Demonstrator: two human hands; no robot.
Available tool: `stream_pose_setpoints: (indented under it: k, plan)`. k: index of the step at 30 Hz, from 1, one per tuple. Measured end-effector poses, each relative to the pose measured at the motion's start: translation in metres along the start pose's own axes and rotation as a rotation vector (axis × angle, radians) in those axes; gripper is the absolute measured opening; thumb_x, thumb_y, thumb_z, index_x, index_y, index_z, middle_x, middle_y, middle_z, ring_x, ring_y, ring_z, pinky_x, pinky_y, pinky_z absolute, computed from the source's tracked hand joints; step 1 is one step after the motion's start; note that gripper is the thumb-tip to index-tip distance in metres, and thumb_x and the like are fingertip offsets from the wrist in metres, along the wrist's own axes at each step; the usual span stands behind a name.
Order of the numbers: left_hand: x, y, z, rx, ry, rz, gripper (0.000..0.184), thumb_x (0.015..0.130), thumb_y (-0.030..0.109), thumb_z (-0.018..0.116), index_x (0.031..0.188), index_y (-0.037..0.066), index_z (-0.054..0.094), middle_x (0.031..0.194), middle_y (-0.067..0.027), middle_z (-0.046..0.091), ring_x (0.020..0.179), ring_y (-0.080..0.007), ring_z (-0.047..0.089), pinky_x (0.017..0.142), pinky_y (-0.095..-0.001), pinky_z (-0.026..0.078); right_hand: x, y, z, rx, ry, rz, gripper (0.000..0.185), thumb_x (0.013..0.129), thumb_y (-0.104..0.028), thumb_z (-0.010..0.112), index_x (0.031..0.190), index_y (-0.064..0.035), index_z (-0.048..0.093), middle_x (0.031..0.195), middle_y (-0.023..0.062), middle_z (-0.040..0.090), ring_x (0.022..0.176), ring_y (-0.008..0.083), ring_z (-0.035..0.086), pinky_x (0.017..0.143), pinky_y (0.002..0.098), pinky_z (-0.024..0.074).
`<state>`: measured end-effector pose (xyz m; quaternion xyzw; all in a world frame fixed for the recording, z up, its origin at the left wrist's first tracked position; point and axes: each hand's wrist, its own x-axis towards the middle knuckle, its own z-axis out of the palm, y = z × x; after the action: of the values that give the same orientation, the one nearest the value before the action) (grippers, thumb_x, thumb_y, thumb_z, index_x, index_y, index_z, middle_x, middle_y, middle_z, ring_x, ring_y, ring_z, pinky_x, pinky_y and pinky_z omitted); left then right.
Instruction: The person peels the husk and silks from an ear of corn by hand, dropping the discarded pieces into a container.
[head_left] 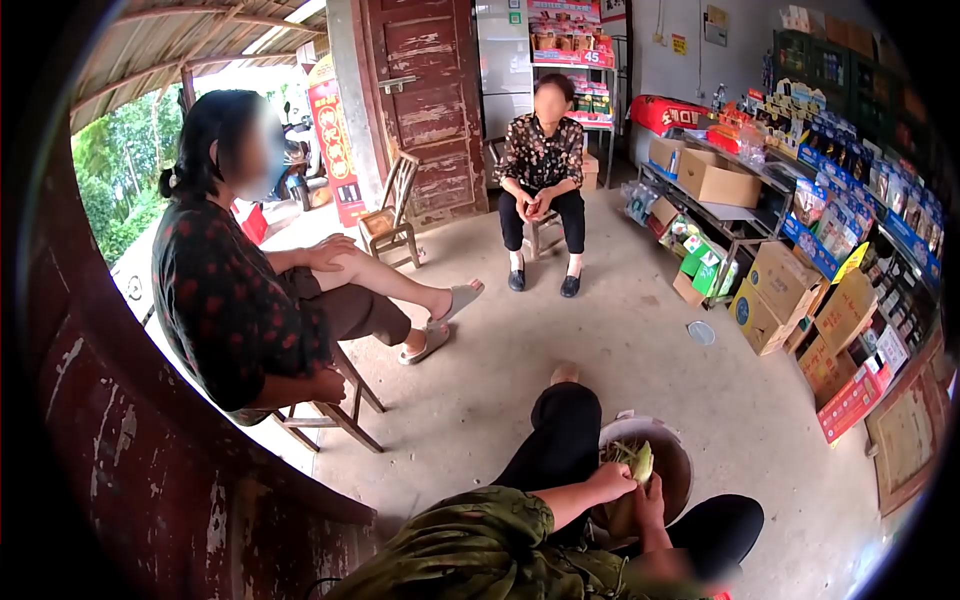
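Observation:
Both of my hands are close together over a round bucket (680,448) between my knees. A pale green, leaf-like piece (643,463) sticks up from between them. My left hand (609,483) comes in from the left with its fingers closed round the base of the piece. From below, my right hand (650,503) pinches the same piece on its right side. Thin green stalks or scraps (622,452) show in the bucket behind my hands. The rest of what the bucket holds is hidden by my hands.
One person (240,270) sits on a wooden chair (345,410) at the left, another (543,160) on a stool further off. An unoccupied chair (390,215) stands by the door. Shelves (745,225) with goods and cardboard boxes (775,290) line the right side.

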<state>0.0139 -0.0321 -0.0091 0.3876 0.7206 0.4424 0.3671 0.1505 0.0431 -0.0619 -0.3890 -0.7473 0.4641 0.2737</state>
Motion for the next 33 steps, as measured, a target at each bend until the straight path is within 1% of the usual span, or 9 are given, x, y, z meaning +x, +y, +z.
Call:
stream_pose_setpoints:
  k: [13, 15, 17, 21, 23, 24, 27, 28, 33]
  plan:
    - [-0.002, 0.005, 0.005, 0.091, 0.067, 0.137, 0.026, 0.072, 0.026, 0.066, 0.078, 0.002, 0.062, 0.071, -0.0160, 0.064, 0.067, -0.0257, 0.064, 0.061, -0.0365, 0.049, -0.002, -0.005, 0.002, -0.001, 0.031, 0.102, 0.033, 0.092, -0.024, 0.052, 0.121, -0.0079, 0.050, 0.104, 0.0143, 0.061, 0.093, 0.0253, 0.059, 0.079, 0.0347, 0.0470]
    - [0.000, 0.000, 0.007, 0.056, 0.070, 0.180, 0.026, 0.073, 0.026, 0.065, 0.078, 0.001, 0.062, 0.071, -0.0157, 0.064, 0.067, -0.0255, 0.064, 0.062, -0.0363, 0.049, -0.002, -0.012, -0.002, 0.266, -0.054, 0.153, 0.030, 0.093, -0.023, 0.050, 0.118, -0.0064, 0.051, 0.100, 0.0113, 0.061, 0.088, 0.0210, 0.058, 0.076, 0.0334, 0.0470]
    - [0.005, -0.007, 0.008, -0.055, 0.013, 0.153, 0.017, 0.080, 0.021, 0.059, 0.080, 0.003, 0.059, 0.076, -0.0074, 0.064, 0.070, -0.0159, 0.060, 0.062, -0.0298, 0.046, -0.006, -0.027, -0.005, 0.275, -0.024, 0.186, 0.030, 0.094, -0.023, 0.049, 0.118, -0.0059, 0.051, 0.100, 0.0102, 0.060, 0.087, 0.0192, 0.057, 0.075, 0.0327, 0.0470]
    - [0.001, 0.001, 0.002, -0.412, -0.143, -0.015, 0.015, 0.084, 0.022, 0.055, 0.080, 0.007, 0.057, 0.076, -0.0060, 0.064, 0.070, -0.0167, 0.063, 0.060, -0.0286, 0.047, 0.001, -0.013, -0.009, 0.375, 0.083, 0.323, 0.035, 0.094, -0.026, 0.049, 0.121, -0.0038, 0.049, 0.102, 0.0123, 0.059, 0.085, 0.0200, 0.056, 0.074, 0.0330, 0.0472]
    - [-0.011, 0.023, -0.010, -0.873, -0.306, -0.249, 0.011, 0.087, 0.021, 0.051, 0.081, 0.012, 0.054, 0.076, -0.0025, 0.063, 0.069, -0.0141, 0.062, 0.059, -0.0251, 0.046, 0.014, 0.019, -0.010, 0.644, 0.145, 0.426, 0.036, 0.093, -0.027, 0.049, 0.120, -0.0029, 0.048, 0.100, 0.0117, 0.058, 0.084, 0.0213, 0.056, 0.073, 0.0346, 0.0478]
    - [-0.011, 0.025, -0.014, -0.891, -0.396, -0.303, 0.009, 0.087, 0.022, 0.050, 0.082, 0.014, 0.051, 0.075, -0.0024, 0.063, 0.069, -0.0153, 0.063, 0.058, -0.0251, 0.047, 0.017, 0.024, -0.015, 0.697, 0.145, 0.439, 0.035, 0.093, -0.027, 0.048, 0.119, -0.0034, 0.048, 0.099, 0.0115, 0.058, 0.083, 0.0218, 0.056, 0.073, 0.0355, 0.0480]
    - [0.010, -0.006, -0.009, -0.877, -0.553, -0.336, 0.012, 0.088, 0.021, 0.050, 0.079, 0.014, 0.046, 0.063, 0.0026, 0.048, 0.051, -0.0108, 0.046, 0.045, -0.0257, 0.038, 0.019, 0.014, -0.027, 0.825, 0.244, 0.478, 0.035, 0.094, -0.030, 0.046, 0.118, -0.0041, 0.047, 0.099, 0.0126, 0.057, 0.085, 0.0251, 0.056, 0.072, 0.0400, 0.0487]
    - [0.007, -0.003, -0.010, -0.878, -0.523, -0.374, 0.015, 0.088, 0.020, 0.050, 0.075, 0.016, 0.044, 0.059, 0.0055, 0.038, 0.047, -0.0079, 0.033, 0.041, -0.0238, 0.029, 0.026, 0.030, -0.033, 0.840, 0.242, 0.483, 0.036, 0.094, -0.031, 0.045, 0.118, -0.0034, 0.047, 0.102, 0.0134, 0.056, 0.087, 0.0262, 0.056, 0.074, 0.0411, 0.0485]
    - [0.013, -0.012, -0.022, -0.853, -0.409, -0.432, 0.013, 0.085, 0.018, 0.049, 0.075, 0.018, 0.041, 0.058, 0.0066, 0.033, 0.046, -0.0058, 0.028, 0.041, -0.0222, 0.023, 0.033, 0.029, -0.059, 0.880, 0.490, 0.551, 0.043, 0.094, -0.036, 0.045, 0.116, 0.0007, 0.050, 0.107, 0.0159, 0.055, 0.095, 0.0304, 0.055, 0.082, 0.0442, 0.0470]
